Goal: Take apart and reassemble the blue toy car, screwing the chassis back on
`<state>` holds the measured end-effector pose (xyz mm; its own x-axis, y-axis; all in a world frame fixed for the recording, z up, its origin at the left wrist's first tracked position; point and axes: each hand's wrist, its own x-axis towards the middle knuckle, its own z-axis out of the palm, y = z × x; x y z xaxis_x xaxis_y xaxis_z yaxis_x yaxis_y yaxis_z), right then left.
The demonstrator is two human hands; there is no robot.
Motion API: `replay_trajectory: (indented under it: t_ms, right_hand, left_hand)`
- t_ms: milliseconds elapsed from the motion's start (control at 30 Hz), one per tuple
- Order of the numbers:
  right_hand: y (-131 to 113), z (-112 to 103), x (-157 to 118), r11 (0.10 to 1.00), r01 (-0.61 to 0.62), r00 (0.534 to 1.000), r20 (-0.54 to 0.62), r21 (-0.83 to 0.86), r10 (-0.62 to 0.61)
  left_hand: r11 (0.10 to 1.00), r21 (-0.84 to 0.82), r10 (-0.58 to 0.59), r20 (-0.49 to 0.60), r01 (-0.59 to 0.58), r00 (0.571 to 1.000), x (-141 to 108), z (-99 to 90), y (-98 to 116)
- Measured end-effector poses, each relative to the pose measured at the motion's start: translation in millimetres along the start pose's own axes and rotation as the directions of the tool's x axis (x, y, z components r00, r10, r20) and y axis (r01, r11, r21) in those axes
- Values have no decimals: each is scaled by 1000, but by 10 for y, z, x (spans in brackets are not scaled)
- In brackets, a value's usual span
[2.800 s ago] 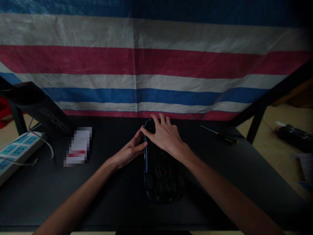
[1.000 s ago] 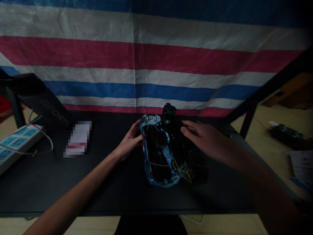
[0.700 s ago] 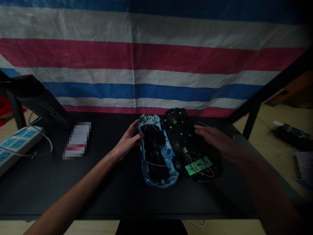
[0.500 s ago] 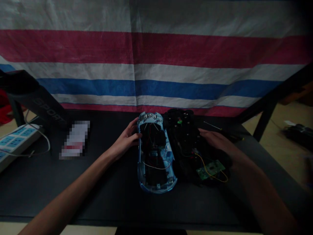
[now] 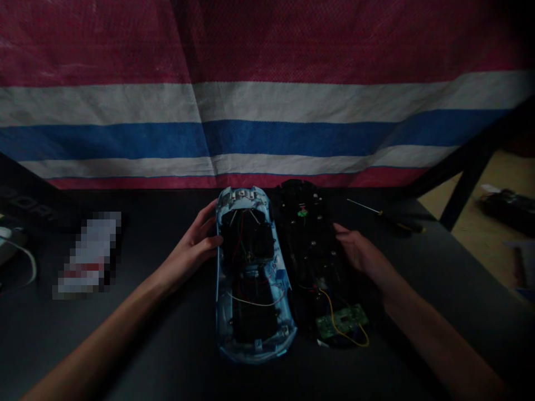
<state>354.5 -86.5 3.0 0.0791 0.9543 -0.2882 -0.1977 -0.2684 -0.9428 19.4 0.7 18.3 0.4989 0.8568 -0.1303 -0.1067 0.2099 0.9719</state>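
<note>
A light-blue toy car body shell [image 5: 288, 328] lies upside down on the dark table, its hollow inside showing wires. My left hand [image 5: 196, 239] grips its left edge, thumb at the rim and fingers along the side. Close against the shell's right side is a black toy car chassis [image 5: 311, 256], with screws and a small green part near its far end. A green circuit board [image 5: 343, 321] with a yellow wire rests at its near end. My right hand [image 5: 359, 250] holds the chassis by its right edge; some fingertips are hidden in shadow.
A screwdriver [image 5: 390, 217] lies right of the chassis. On the left are a pixelated pale object [image 5: 90, 253] and a white cable [image 5: 29, 262]. A striped sheet [image 5: 251, 139] hangs behind the table, and a dark table leg frame [image 5: 468, 172] slants at right.
The view has tilted down and come closer. The chassis, with my right hand on it, sits straighter beside the shell. More of the screwdriver shows, clear of my right hand.
</note>
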Motion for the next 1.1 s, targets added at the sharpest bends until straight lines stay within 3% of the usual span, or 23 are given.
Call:
replay_trajectory:
  t_ms: [133, 367, 533, 867, 1100]
  right_hand:
    - [27, 24, -10, 995, -28, 1000, 2, 94, 28]
    - [-60, 116, -123, 995, -79, 990, -113, 65, 86]
    - [-42, 88, -85, 999, -35, 984, -175, 1, 34]
    - [16, 133, -60, 997, -64, 985, -158, 34, 68]
    - [102, 4, -18, 996, -91, 984, -153, 14, 92]
  left_hand:
    - [1000, -2, 4, 16, -4, 1000, -1, -4, -7]
    - [1000, 24, 17, -4, -17, 1000, 2, 29, -27]
    - [999, 12, 49, -9, -49, 999, 22, 43, -53]
    - [998, -50, 47, 26, -46, 999, -2, 53, -20]
    - [997, -70, 34, 51, -30, 998, -6, 39, -37]
